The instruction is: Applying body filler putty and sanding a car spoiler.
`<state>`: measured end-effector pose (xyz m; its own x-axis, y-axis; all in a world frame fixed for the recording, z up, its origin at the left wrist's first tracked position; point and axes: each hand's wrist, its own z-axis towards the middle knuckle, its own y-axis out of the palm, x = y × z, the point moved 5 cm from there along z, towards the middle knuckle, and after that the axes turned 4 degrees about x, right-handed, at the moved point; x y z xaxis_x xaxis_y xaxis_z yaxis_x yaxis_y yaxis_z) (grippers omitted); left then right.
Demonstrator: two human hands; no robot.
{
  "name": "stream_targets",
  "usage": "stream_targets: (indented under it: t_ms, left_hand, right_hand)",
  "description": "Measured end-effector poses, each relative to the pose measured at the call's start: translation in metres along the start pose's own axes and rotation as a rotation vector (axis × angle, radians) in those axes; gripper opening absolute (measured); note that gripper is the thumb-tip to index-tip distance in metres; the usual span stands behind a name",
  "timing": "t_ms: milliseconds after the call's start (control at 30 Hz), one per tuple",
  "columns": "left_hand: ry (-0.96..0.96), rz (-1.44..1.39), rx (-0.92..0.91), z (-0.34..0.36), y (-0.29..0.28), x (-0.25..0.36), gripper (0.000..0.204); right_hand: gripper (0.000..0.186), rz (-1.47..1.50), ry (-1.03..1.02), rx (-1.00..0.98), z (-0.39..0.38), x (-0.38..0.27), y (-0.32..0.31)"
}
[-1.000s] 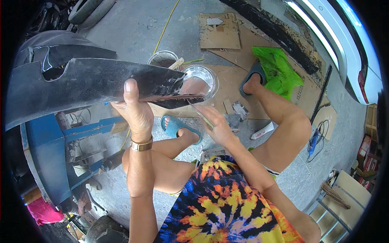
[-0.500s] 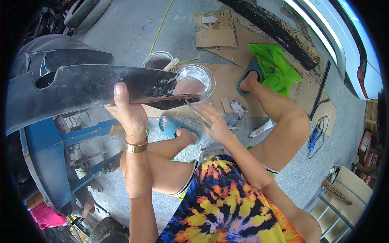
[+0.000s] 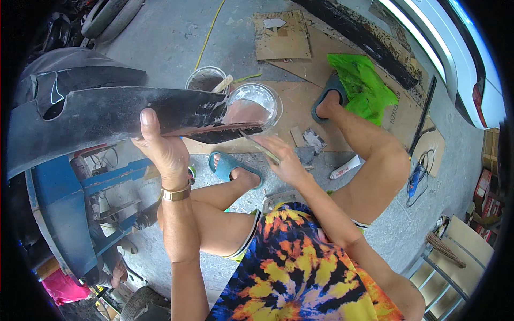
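Observation:
My left hand (image 3: 163, 152) grips a long black curved panel (image 3: 91, 115) from below, with the thumb over its face. Pinkish-brown filler streaks the panel's lower edge toward its right end. My right hand (image 3: 281, 158) holds a thin flat spreader (image 3: 262, 147) angled up to that edge at the right end. Just behind that end sits a clear round tub (image 3: 259, 96) with pink paste in it. A second clear tub (image 3: 204, 80), with a light stick across its rim, stands left of it and partly behind the panel.
Around me lie cardboard sheets (image 3: 289, 123), a green cloth (image 3: 367, 96), a white tube (image 3: 345, 166), a blue corded tool (image 3: 415, 182) and yellow cord (image 3: 209, 29). A blue bench (image 3: 69, 198) stands left, tyres (image 3: 112, 10) behind, a chair (image 3: 458, 246) lower right, a white car body part (image 3: 471, 69) upper right.
The panel and both my hands have shifted slightly leftward in the picture, the spreader still at the panel's lower edge. The grips look the same.

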<state>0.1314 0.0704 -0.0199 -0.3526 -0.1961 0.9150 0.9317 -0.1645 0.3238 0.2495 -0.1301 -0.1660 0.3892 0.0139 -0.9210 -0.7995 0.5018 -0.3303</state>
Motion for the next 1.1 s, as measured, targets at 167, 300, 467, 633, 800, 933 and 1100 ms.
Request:
stream_targets:
  t_ms: [167, 300, 467, 633, 800, 933, 1100]
  left_hand:
    - [-0.013, -0.025, -0.012, 0.003, -0.001, -0.003, 0.049]
    - [0.000, -0.001, -0.014, 0.001, -0.002, -0.003, 0.049]
    - [-0.026, -0.024, -0.016, -0.002, 0.005, 0.003, 0.047]
    - [-0.028, -0.032, 0.001, 0.001, 0.007, 0.000, 0.047]
    - [-0.020, -0.001, -0.018, 0.006, 0.004, -0.002, 0.046]
    - [0.006, -0.006, -0.012, 0.012, 0.004, -0.001, 0.041]
    - [-0.021, -0.012, 0.016, 0.018, 0.001, -0.007, 0.042]
  right_hand:
    - [0.059, 0.002, 0.034, 0.012, -0.006, 0.018, 0.001]
    - [0.059, -0.034, 0.011, -0.005, -0.006, 0.014, 0.001]
    - [0.061, -0.022, 0.021, -0.004, -0.009, 0.018, 0.001]
    - [0.062, -0.056, 0.080, 0.016, -0.016, 0.040, 0.003]
    - [0.061, -0.026, 0.074, 0.011, -0.015, 0.041, 0.005]
    - [0.062, -0.038, 0.030, 0.005, -0.010, 0.034, 0.006]
    - [0.062, -0.009, 0.100, 0.010, -0.013, 0.047, 0.003]
